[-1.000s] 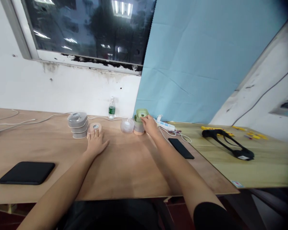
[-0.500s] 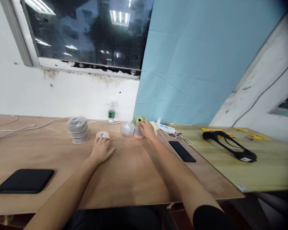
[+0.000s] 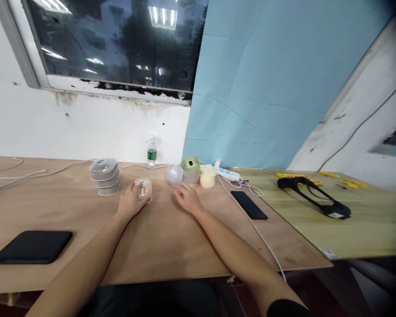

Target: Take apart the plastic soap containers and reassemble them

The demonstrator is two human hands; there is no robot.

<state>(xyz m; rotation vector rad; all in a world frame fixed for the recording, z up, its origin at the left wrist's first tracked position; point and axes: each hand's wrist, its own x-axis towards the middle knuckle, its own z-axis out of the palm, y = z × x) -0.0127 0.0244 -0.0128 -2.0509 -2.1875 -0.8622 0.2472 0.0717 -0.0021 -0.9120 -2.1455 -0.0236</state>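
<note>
Fingers of the left hand (image 3: 128, 203), in the head view, were curled round the near-left side of a peach container (image 3: 147, 187) on the worktop (image 3: 171, 237), seemingly to steady it while leaving its top uncovered. Those of the right hand (image 3: 188, 199), loosely spread and grasping nothing, lay by a clear container (image 3: 174, 173); contact was unclear. The peach container looked low and rounded-square.

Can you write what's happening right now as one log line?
Left hand: touching pink container; right hand: near clear container, contact unclear; green container: right of clear one; grey containers: stacked at left
</note>
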